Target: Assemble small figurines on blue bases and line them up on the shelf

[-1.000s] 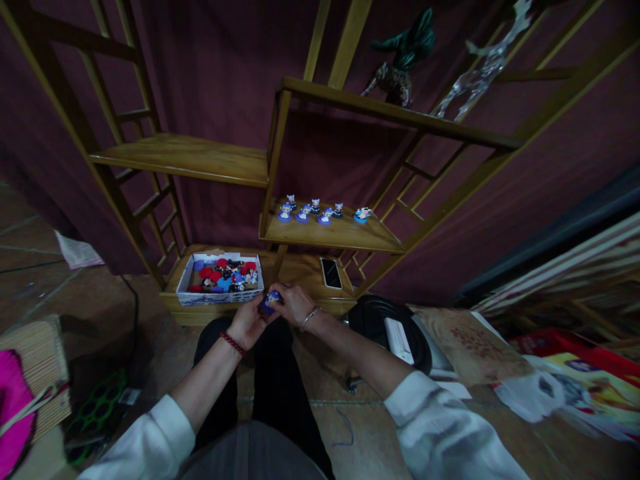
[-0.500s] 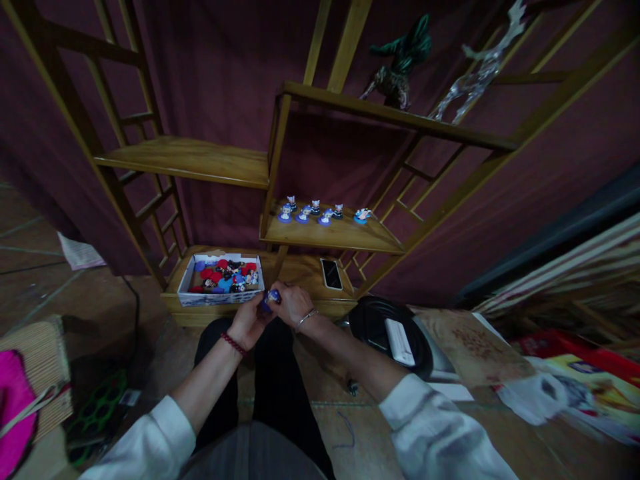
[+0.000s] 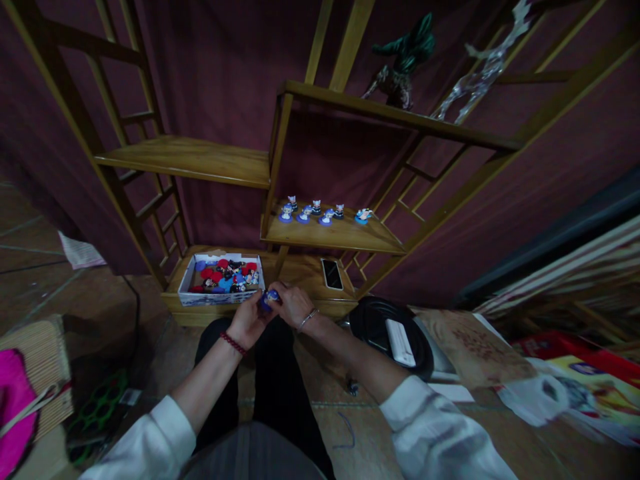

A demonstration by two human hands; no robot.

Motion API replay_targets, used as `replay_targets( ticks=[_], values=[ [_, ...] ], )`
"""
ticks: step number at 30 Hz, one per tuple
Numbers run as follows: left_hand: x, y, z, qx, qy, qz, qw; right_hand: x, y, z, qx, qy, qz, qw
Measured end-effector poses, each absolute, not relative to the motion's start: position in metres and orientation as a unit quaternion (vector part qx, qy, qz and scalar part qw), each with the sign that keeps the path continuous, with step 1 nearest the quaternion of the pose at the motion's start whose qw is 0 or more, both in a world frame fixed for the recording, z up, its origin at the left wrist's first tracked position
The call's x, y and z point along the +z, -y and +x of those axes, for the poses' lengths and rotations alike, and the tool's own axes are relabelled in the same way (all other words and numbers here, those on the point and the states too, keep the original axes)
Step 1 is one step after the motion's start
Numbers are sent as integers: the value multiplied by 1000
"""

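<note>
Between both hands, above my knees, is a small figurine with a blue-purple top and a round purple base. My left hand grips its base side from the left. Fingers of my right hand close on its upper part from the right. Just beyond my left hand, a white cardboard box holds several loose figurines and round bases in red, blue and black. On the middle shelf stand several small figurines, some on purple bases, with one on a blue base at the right.
A phone lies on the low bench at the right of the box. Higher up stand a dark green statue and a clear deer-like figure. A black round object and a plastic bag sit at the right.
The figurine has turned or shifted very slightly between my fingers. Both hands stay in nearly the same place, and the shelf figurines look unchanged.
</note>
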State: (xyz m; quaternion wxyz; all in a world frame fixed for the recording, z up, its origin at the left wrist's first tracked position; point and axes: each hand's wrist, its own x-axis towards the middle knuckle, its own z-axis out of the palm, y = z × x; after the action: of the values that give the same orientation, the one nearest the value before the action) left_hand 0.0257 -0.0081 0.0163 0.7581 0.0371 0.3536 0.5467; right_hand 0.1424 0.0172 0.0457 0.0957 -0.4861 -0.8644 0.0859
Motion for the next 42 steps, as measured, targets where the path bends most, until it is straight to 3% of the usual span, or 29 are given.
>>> replay_targets(
  ticks=[18,30,42],
  values=[
    [19,3,25,563,-342,37,752,43,-28,151,145,887,-414,147],
    [14,3,30,560,-336,29,757,46,-27,154,113,865,-477,108],
    [13,7,21,552,-307,53,774,46,-35,155,197,863,-431,174]
  ],
)
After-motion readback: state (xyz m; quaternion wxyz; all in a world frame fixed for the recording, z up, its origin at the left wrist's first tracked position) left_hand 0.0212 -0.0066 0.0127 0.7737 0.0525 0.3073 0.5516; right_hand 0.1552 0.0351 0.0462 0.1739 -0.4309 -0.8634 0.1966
